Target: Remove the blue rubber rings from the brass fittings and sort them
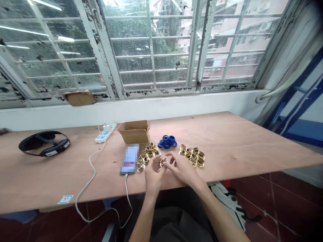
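My left hand (153, 172) is closed with its fingertips round a small gold-coloured metal ring piece (162, 163), held just above the table's front part. From the other side my right hand (182, 168) reaches to the same piece, thumb and fingers bent about it; their exact contact is partly hidden. Beside my left hand lies a pile of similar gold ring pieces (149, 153). A second pile of gold ring pieces (193, 156) sits just beyond and right of my right hand. Several blue rings (167, 142) are heaped between the two piles, farther back.
An open cardboard box (135, 135) stands behind the left pile. A phone (130, 158) with a white charging cable (94, 168) lies left of it. Farther left are a power strip (106, 133) and a black headset (45, 144). The wooden table (239, 144) ends before a window wall.
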The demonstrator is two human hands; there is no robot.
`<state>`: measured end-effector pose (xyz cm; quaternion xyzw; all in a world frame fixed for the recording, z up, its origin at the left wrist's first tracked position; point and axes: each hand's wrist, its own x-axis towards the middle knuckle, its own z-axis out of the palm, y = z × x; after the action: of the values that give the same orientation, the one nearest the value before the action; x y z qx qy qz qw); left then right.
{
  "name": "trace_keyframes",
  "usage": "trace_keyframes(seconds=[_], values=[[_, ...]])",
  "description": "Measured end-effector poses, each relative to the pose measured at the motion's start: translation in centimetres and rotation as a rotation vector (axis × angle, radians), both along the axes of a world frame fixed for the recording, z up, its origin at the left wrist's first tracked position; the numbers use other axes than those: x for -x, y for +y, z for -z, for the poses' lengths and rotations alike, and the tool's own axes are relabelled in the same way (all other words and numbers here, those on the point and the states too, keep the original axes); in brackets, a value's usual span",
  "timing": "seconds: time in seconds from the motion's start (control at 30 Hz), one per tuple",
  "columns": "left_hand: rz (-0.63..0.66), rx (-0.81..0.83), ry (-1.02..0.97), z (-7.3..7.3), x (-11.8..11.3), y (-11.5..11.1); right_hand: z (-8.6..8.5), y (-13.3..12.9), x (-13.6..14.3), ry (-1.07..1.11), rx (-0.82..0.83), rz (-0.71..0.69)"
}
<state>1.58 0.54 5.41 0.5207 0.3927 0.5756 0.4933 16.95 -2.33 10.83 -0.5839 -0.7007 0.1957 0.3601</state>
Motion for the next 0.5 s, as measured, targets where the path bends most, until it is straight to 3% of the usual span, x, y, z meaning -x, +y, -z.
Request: trace_keyframes(seconds=[0.27, 0.37, 0.5], values=[[-0.014, -0.254, 0.257, -1.7, -0.5, -0.7, -0.5, 0.3, -0.8, -0.022, -0.032, 0.054], [-0.013, -0.344, 0.405, -1.9, -0.4, -0.5, -0.5, 1.0, -2.4, -0.009, -0.088, 0.148], [-0.118, -0.403, 0.616, -1.4, -0.3, -0.1, -0.1, 2.0, -5.8, 0.009, -0.162, 0.372]])
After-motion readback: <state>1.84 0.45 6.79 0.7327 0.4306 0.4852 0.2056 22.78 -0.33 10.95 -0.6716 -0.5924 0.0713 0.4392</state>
